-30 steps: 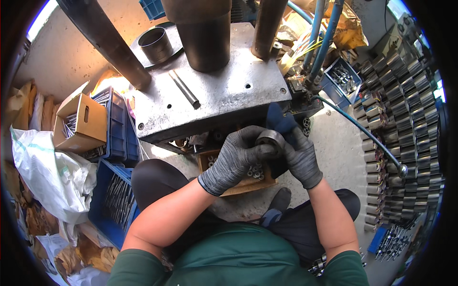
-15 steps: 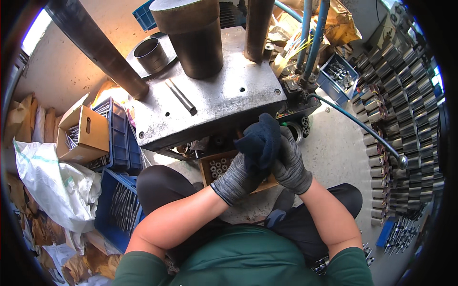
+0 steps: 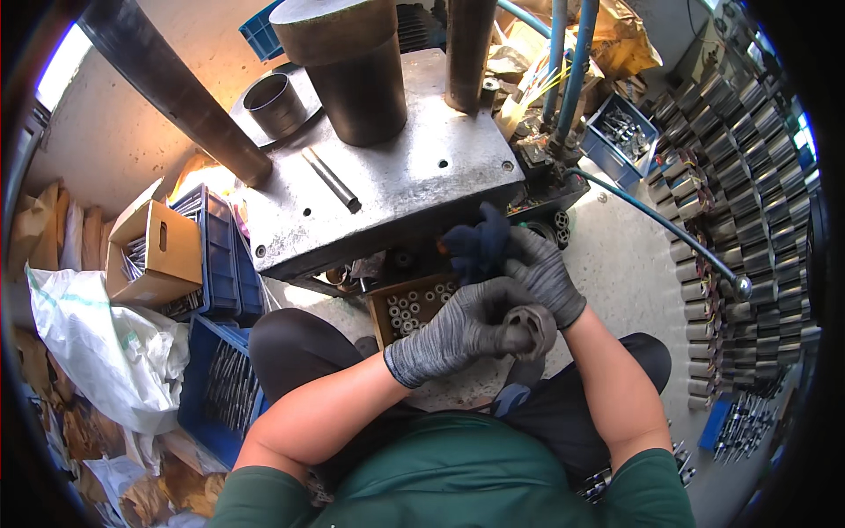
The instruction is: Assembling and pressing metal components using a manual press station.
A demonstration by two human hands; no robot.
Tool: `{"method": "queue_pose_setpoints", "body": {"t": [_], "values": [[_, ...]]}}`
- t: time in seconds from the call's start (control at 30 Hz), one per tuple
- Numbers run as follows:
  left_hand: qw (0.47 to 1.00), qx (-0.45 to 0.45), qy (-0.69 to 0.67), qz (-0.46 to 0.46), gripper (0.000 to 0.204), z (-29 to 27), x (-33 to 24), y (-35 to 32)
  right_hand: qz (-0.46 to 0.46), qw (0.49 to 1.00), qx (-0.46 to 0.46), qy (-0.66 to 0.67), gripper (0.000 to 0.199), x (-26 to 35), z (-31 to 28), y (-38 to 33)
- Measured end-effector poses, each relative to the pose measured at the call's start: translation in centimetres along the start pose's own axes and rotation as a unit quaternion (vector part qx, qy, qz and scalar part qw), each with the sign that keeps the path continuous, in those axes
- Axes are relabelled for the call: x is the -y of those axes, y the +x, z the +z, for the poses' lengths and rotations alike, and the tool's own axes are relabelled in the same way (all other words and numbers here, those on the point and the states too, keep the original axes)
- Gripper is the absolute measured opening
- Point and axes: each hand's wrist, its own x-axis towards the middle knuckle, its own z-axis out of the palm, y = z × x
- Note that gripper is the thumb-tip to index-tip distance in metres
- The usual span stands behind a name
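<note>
1. Metal bushing point(image 3: 530, 327) sits in front of our lap, clamped in our left hand point(image 3: 458, 330), end face turned up (likely for checking).
2. Our right hand point(image 3: 537, 273) closes over a dark cloth point(image 3: 480, 242) just behind it.
3. Press table point(image 3: 387, 189) looms ahead; box of small parts point(image 3: 414, 308) lies below.

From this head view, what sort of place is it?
Likely a small metalworking shop: a steel press table, stacked rows of metal cylinders, blue crates of rods. The gloved left hand holds a metal sleeve.
</note>
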Motion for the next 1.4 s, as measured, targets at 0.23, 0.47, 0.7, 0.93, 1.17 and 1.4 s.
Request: {"method": "queue_pose_setpoints", "body": {"t": [0.23,0.47,0.7,0.93,1.17,1.4], "values": [[0.983,-0.09,0.069,0.141,0.043,-0.8,-0.7,-0.6,0.052,0.996,-0.044,0.06,0.058,7.5,1.0,0.1],[0.937,-0.195,0.158,0.244,0.038,-2.4,2.1,0.5,0.046,0.997,0.023,-0.059,0.07,4.6,3.6,-2.1],[0.973,-0.137,0.071,0.169,0.04,-2.1,0.9,-0.3,0.064,0.995,-0.023,0.069,0.056,4.9,3.7,-2.5],[0.958,-0.13,0.092,0.24,0.039,-2.2,-1.1,-0.9,0.016,0.983,-0.032,-0.179,0.047,3.0,-1.1,-0.7],[0.935,-0.245,0.17,0.19,0.034,-1.8,1.0,0.7,-0.025,0.995,-0.014,-0.093,0.05,6.6,2.9,-2.2],[0.914,-0.274,0.23,0.194,0.041,-1.1,2.5,1.5,0.053,0.983,-0.122,-0.127,0.062,4.8,4.8,-2.5]]}}
